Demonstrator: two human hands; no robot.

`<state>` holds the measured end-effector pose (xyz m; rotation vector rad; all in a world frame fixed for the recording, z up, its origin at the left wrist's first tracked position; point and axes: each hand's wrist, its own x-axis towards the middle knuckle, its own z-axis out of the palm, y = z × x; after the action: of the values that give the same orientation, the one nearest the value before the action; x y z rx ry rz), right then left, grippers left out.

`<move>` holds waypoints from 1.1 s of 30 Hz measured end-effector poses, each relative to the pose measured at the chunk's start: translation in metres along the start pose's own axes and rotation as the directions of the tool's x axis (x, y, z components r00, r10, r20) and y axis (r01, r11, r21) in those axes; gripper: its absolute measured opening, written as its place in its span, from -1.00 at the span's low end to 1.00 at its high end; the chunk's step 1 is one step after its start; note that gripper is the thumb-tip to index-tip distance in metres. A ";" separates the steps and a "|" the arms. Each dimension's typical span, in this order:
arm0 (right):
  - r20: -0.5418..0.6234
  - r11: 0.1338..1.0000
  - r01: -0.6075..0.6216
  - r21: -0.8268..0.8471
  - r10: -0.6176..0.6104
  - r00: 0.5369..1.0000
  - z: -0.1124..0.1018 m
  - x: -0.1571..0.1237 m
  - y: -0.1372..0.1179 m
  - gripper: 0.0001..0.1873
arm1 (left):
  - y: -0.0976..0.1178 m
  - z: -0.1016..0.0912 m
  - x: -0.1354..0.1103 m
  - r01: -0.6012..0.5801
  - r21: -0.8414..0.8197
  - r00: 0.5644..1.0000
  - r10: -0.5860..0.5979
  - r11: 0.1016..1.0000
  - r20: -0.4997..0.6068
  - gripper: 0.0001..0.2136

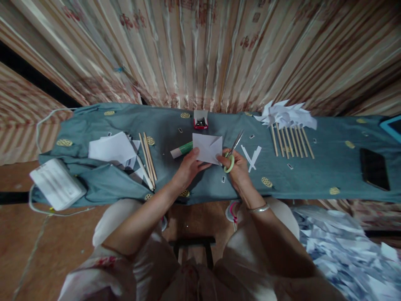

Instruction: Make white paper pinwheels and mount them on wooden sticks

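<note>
My left hand (187, 166) pinches the lower left edge of a white folded paper square (207, 147) held over the teal cloth-covered table (322, 175). My right hand (237, 167) grips scissors (233, 153) with green handles, their blades pointing up and away beside the paper's right edge, while its fingertips also touch the paper. A glue stick (181, 150) with a green body lies just left of the paper.
Loose wooden sticks (148, 159) and white paper sheets (112, 148) lie at left. A row of sticks with paper pinwheels (290, 119) sits at right. Paper strips (253, 156), a small red box (200, 121), a dark phone (374, 168), a white pack (56, 184), paper scraps on the floor (344, 246).
</note>
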<state>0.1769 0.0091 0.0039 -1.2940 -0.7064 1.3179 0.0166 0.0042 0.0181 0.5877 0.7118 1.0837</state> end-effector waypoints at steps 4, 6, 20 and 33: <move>-0.008 1.000 0.010 0.015 -0.010 1.000 0.006 -0.002 0.003 -0.54 | -0.017 0.001 0.000 -0.016 0.086 0.992 0.027 0.996 -0.124 -0.51; 0.006 1.000 0.007 0.012 -0.007 1.000 0.010 -0.003 0.004 -0.54 | -0.023 0.002 0.001 -0.023 0.080 0.980 0.038 0.997 -0.195 -0.62; 0.234 0.988 0.034 -0.148 0.001 0.972 0.011 -0.014 0.009 -0.49 | 0.005 0.000 0.013 -0.145 -0.065 0.918 0.110 0.987 -0.381 -0.87; 0.605 0.930 0.015 -0.367 0.227 0.763 0.002 -0.025 0.002 -0.55 | 0.031 -0.004 0.014 -0.091 -0.163 0.933 0.027 0.982 -0.358 -0.64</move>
<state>0.1692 -0.0143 0.0097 -1.1551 -1.4219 1.8195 -0.0003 0.0284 0.0354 0.2611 0.9028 1.3122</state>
